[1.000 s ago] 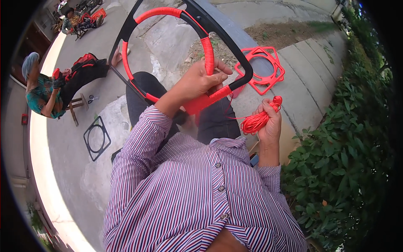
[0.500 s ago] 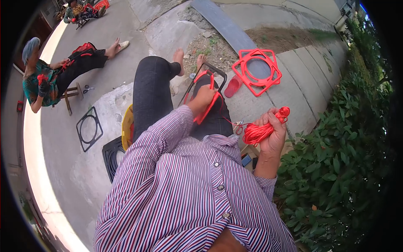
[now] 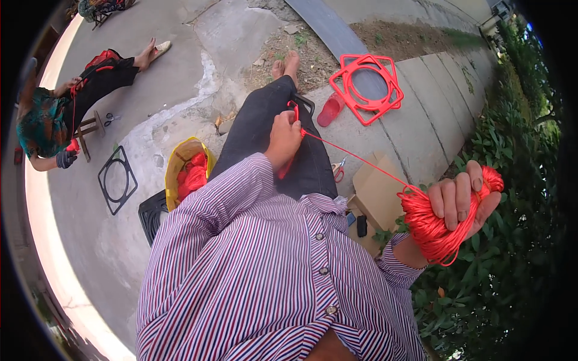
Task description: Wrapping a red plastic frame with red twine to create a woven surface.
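The right hand has its fingers wrapped around a soft, light hank of red cord, best gripped mid-bundle, while the left hand pinches the taut strand.

Black frame mostly hidden behind left hand.
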Tool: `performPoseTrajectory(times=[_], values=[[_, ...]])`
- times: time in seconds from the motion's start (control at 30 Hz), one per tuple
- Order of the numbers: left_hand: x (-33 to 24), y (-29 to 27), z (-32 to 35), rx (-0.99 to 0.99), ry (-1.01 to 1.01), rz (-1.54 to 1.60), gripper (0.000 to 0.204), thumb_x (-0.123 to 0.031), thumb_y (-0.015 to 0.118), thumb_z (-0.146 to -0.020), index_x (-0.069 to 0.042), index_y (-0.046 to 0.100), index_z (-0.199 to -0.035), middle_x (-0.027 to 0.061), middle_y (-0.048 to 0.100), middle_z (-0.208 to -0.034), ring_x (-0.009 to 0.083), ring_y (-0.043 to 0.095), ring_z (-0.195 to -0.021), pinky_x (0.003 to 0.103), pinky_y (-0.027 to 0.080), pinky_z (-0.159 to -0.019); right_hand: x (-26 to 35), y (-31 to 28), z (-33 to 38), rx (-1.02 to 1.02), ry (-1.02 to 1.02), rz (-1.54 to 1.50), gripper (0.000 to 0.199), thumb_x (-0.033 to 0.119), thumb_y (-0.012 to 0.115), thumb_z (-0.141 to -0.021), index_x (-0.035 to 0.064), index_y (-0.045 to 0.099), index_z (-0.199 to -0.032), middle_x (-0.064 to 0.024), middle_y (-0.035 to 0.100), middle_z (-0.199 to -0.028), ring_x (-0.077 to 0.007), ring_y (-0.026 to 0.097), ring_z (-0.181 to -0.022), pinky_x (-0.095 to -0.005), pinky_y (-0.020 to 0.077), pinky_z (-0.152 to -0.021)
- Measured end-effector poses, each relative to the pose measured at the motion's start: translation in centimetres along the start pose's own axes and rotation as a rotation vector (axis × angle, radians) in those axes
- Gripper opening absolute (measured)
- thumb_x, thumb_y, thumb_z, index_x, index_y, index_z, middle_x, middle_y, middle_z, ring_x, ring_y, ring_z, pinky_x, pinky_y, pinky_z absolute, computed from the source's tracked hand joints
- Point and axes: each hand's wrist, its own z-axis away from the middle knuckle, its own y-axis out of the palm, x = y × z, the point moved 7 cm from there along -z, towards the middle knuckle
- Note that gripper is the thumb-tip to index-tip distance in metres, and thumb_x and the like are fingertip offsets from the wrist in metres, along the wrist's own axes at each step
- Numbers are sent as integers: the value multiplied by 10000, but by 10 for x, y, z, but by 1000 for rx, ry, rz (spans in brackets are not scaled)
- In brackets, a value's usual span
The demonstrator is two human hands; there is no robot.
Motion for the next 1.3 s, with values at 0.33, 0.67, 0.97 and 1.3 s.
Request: performPoseTrajectory(times=[0.33, 0.67, 0.97, 1.3], values=[[-104, -55, 16, 248, 225, 159, 76, -67, 670, -843, -16, 615, -852, -2, 600, -681, 56, 522, -593, 220, 435, -648, -52, -24, -27, 58, 139, 789, 243, 174, 605, -796, 61, 413, -894, -55, 545, -678, -188, 566, -600, -325, 424, -563], [-21, -15, -46, 202, -76, 186, 325, -317, 454, -984, -32, 593, -915, 31, 551, -677, 112, 486, -565, 259, 397, -549, -231, -178, -55, 198, 384, 1989, 239, 132, 675, -747, 47, 573, -946, -162, 587, -945, -379, 611, -902, -437, 508, -733], [-84, -72, -16, -211, 288, -44, 215, -153, 584, -911, 7, 577, -768, 114, 558, -629, 133, 512, -550, 299, 423, -524, -207, -125, -41, -57, 103, 1463, 402, 24, 767, -674, 26, 579, -1028, -174, 589, -1104, -335, 597, -980, -397, 498, -860], [-53, -38, -13, 265, -260, 616, 287, -317, 538, -919, -102, 564, -730, -21, 487, -587, 65, 403, -479, 221, 234, -414, -130, -123, -19, -177, 155, 126, 330, 350, 447, -986, 32, 533, -973, -67, 519, -764, -171, 520, -665, -428, 436, -865]])
